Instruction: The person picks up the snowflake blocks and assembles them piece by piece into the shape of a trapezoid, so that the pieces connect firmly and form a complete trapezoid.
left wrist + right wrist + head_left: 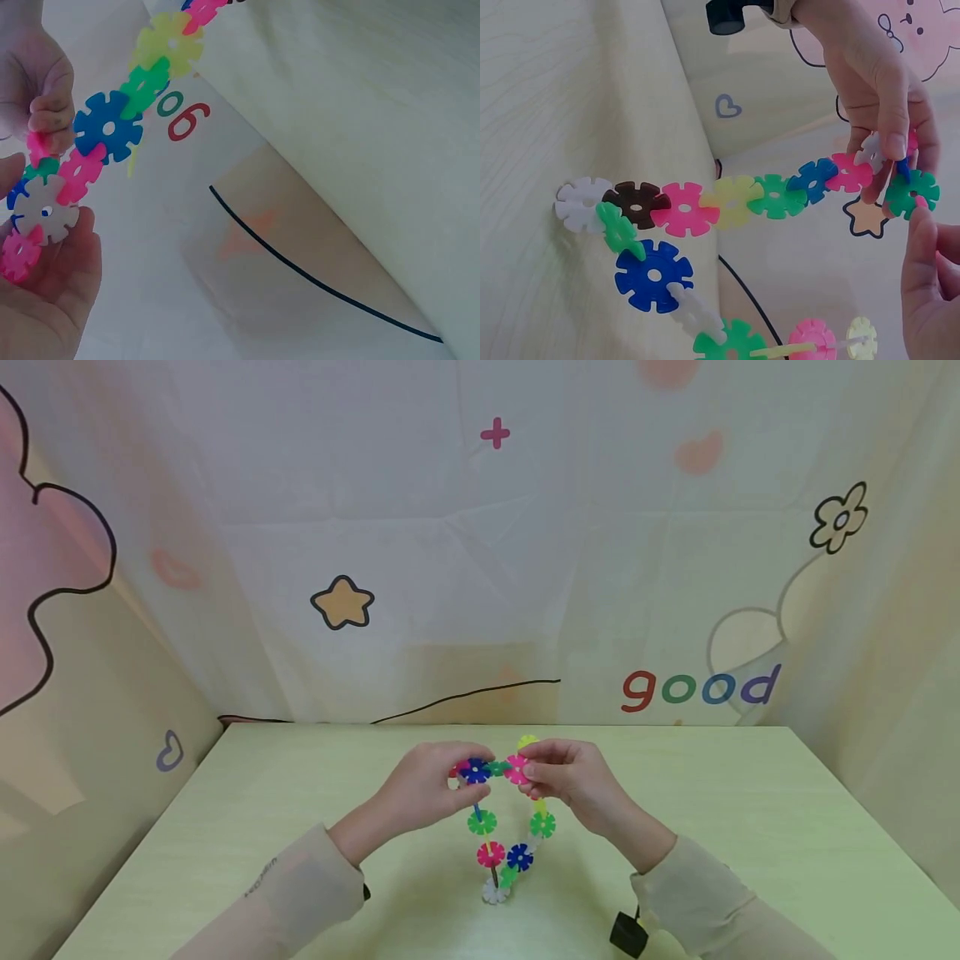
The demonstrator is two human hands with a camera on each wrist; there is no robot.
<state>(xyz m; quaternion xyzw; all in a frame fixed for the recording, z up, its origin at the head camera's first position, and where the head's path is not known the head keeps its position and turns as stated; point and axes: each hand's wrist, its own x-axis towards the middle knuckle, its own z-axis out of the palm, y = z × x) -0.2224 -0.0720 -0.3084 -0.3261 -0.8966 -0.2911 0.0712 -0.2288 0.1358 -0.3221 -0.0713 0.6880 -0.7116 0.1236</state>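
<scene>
A chain of slotted plastic snowflake discs hangs below both hands in the head view, its lowest part a white disc (495, 892) near the tabletop. My left hand (423, 787) grips the chain's upper left part, with thumb and fingers around a dark blue disc (475, 770). Between the hands, a green disc (913, 193) is joined to that blue one. My right hand (576, 781) pinches a pink disc (515, 769) at the green disc's edge. Behind the right fingers a yellow disc (528, 742) shows. White and pink discs (22, 251) lie against my left fingers.
The pale wooden tabletop (262, 827) spreads under the hands. A printed cloth backdrop (420, 485) rises behind its far edge. By the right sleeve hangs a small black box (628, 935), and another black device (726, 15) sits at the left cuff.
</scene>
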